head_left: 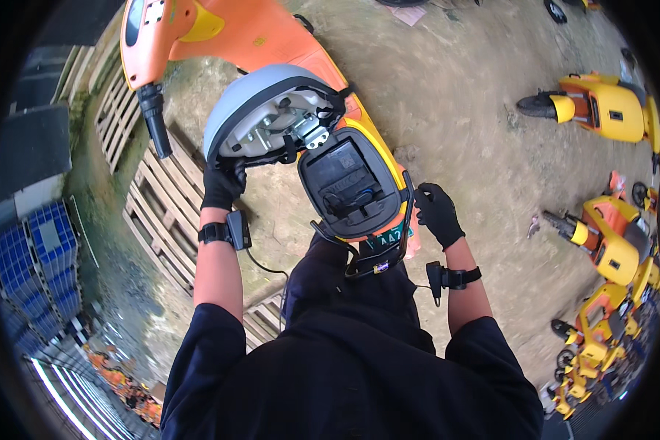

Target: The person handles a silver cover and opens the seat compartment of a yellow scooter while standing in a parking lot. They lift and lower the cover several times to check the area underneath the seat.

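Note:
An orange scooter (290,44) stands in front of me with its grey, domed seat (246,95) tipped up. The seat's pale underside shows bolts and a metal hinge (314,136). Below the hinge, a black-lined compartment (309,176) lies open, holding a dark battery-like block (345,172) and a cable. My left hand (224,185), in a black glove, is closed on the seat's lower rim. My right hand (438,214), also gloved, has curled fingers beside the black rear rack (406,220); whether they hold anything is hidden. A green plate (390,237) hangs at the rear.
Wooden pallets (161,213) lie to the left, near the handlebar grip (154,121). Farther left are stacked blue crates (51,249). Several yellow scooters (616,117) stand along the right. My wrists wear black strapped devices (235,229) with cables.

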A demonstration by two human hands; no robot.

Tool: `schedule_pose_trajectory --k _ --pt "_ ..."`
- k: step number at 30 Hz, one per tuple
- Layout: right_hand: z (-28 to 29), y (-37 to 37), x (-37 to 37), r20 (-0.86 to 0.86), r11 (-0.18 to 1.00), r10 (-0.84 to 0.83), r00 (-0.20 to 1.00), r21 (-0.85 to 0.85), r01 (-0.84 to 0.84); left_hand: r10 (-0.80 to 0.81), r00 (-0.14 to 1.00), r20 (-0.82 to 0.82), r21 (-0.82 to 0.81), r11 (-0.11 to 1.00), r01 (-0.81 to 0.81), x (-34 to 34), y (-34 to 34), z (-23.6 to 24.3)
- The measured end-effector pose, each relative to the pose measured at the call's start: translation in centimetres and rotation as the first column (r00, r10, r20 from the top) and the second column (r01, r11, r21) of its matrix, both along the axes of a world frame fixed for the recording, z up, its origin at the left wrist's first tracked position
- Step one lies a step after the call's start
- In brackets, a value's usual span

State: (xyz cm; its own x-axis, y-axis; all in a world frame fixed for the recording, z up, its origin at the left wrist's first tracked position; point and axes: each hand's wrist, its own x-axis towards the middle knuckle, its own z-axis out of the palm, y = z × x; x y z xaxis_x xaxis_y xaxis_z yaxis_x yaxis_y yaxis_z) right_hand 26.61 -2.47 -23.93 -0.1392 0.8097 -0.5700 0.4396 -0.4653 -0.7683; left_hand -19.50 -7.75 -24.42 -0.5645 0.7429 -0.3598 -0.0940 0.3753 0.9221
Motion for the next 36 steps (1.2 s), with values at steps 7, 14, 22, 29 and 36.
schedule_pose_trajectory --k 7,14,22,29,36 --pt "-1.7 -3.2 3.0 0.025 0.999 -0.033 0.999 0.017 0.033 0.119 0.885 0.45 -0.088 0.992 -0.088 -1.0 -0.1 0.1" --pt "1.0 -1.7 2.4 -0.059 0.983 -0.121 0.991 -0.145 0.111 0.286 0.445 0.849 -0.25 0.958 -0.14 0.4 0.9 3.2" --pt "-0.7 3.4 -1.1 -0.333 0.969 -0.169 0.928 -0.228 0.095 0.18 0.265 0.947 -0.183 0.983 -0.014 9.1 -12.0 -1.6" --pt "-6.2 7.7 -3.6 0.613 0.486 0.584 0.532 0.261 -0.834 -0.583 0.686 0.435 -0.014 0.758 0.653 13.4 -16.5 -9.5" --pt "-12.9 14.2 -7.1 0.332 0.803 0.542 0.772 0.063 -0.592 0.018 0.824 0.567 -0.351 0.909 0.222 7.2 -3.5 -14.7"
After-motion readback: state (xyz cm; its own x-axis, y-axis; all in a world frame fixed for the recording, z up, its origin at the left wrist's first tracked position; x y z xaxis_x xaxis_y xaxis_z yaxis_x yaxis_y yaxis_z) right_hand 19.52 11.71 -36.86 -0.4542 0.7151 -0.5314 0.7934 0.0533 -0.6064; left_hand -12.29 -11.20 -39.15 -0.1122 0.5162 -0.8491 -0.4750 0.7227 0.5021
